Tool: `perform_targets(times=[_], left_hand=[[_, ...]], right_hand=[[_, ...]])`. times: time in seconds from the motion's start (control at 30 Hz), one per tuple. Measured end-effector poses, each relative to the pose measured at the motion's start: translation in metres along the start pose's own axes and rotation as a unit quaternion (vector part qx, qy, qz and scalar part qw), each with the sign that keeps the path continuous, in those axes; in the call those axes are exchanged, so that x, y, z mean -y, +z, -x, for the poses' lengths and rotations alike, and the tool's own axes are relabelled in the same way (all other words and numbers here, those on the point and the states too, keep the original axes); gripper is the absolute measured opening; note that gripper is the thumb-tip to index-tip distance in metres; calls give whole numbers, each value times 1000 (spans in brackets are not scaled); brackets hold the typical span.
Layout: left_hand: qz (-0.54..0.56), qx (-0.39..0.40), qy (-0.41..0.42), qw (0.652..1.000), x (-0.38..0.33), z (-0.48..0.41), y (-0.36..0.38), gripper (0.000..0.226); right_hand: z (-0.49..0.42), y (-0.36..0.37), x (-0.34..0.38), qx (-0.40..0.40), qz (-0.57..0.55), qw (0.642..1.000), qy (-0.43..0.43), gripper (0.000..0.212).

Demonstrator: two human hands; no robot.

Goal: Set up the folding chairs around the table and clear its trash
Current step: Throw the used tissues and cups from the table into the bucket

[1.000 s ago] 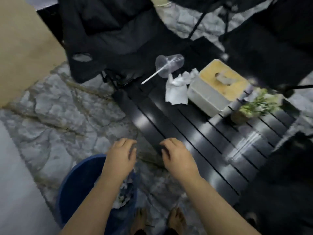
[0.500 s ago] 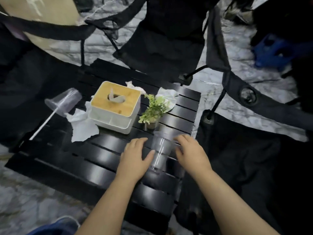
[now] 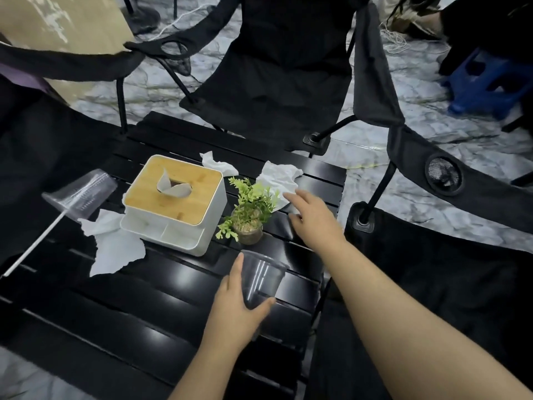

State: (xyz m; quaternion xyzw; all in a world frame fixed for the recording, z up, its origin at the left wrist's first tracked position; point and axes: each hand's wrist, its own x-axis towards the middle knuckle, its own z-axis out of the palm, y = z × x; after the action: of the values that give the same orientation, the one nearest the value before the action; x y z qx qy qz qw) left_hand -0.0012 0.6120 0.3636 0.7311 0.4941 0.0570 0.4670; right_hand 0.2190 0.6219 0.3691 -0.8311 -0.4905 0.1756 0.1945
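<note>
1. The left hand (image 3: 235, 308) is wrapped around a clear plastic cup (image 3: 261, 280) standing upright near the table's (image 3: 121, 321) right edge, thumb on one side and fingers curled round the lower wall. A light squeeze should do: thin plastic like this probably buckles if clenched.
2. The right hand (image 3: 310, 215) is open, fingers spread and laid on the near corner of a crumpled tissue (image 3: 278, 177) at the table's far right corner, just beside the small potted plant (image 3: 249, 215). It has not yet closed on the tissue.
3. To do this well, I would gather the tissue inward with the fingertips and bunch it into the palm, keeping the wrist clear of the plant so the pot is not tipped.
4. Dropping the tissue into the held cup looks like the tidy option, leaving one hand free.
5. More trash waits: a tissue (image 3: 217, 164) at the far edge behind the tissue box (image 3: 178, 203), a torn tissue (image 3: 114, 246) at the box's left, and a tipped cup with straw (image 3: 79, 194) overhanging the left edge.
6. Folding chairs (image 3: 285, 73) stand opened around the far and right sides.
</note>
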Motion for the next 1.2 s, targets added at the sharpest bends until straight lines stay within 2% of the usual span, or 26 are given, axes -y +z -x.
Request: perform_targets(times=[0.2,0.3,0.4,0.63,0.73,0.83,1.03,1.2], left_hand=[[3,-13,-2,1000,15,-1,-15,98],[6,-21,-4,1000,18,0,-18,97],[11,-26,-8,1000,18,3,-21,97],[7,-33,-29,999,18,24,-38,96],[13,-59,-46,997,24,40,-55,98],[21,-85,-56,995,37,68,-74,96],[68,-173,-130,974,110,154,-129,96],[94,-262,-244,929,213,242,-165,98]], right_hand=[[-53,37,-2,52,63,996,-31,49],[-52,46,-5,39,120,992,-27,33],[-43,39,-4,11,98,995,-17,24],[12,2,3,-40,66,997,13,22],[56,-4,17,-46,52,998,5,17],[110,4,39,-42,54,997,-40,9],[199,61,144,80,-6,982,-172,7],[262,156,244,224,-69,943,-238,7]])
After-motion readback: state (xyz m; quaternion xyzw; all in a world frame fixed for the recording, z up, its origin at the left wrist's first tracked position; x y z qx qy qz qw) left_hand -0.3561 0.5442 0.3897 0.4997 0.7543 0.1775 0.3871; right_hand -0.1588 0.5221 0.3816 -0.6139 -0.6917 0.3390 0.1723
